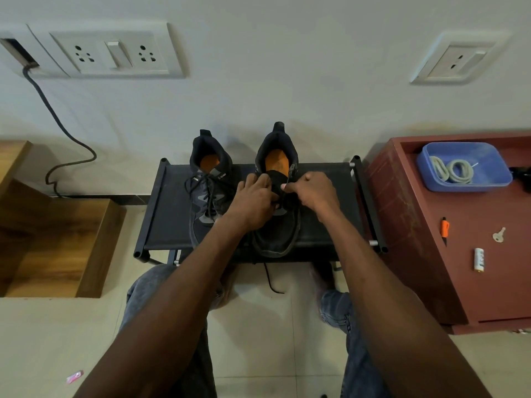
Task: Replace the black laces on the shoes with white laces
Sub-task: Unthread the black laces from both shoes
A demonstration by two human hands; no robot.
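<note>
Two hands work mid-frame: left hand [254, 201] grips the right shoe [277, 196]; right hand [311, 191] pinches its black lace [284, 193].

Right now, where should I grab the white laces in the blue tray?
Pinch the white laces at the top of their coiled loops, coming straight down from above. They lie loosely bundled inside the blue tray, whose raised walls block a sideways approach.

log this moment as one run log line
stage: unlacing right shoe | left hand: on tongue | right hand: pinching black lace | left shoe: laced | white laces: in blue tray
</note>
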